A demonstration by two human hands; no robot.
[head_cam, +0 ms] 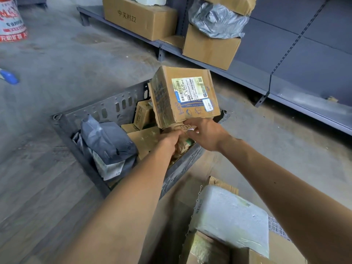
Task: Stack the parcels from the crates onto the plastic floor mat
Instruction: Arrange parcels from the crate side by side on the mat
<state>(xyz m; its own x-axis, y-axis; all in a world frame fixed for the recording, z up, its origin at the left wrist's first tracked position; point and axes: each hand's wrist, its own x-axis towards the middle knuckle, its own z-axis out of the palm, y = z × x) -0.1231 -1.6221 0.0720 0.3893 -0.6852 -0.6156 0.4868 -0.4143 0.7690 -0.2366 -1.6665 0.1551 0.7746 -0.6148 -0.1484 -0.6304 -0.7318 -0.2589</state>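
Here, the cardboard box (182, 96) hung over the far edge of the crate (106, 108). The left hand (169, 139) and right hand (206, 133) had fingers curled tight on its bottom edge, probably to lift it clear of the crate's walls.
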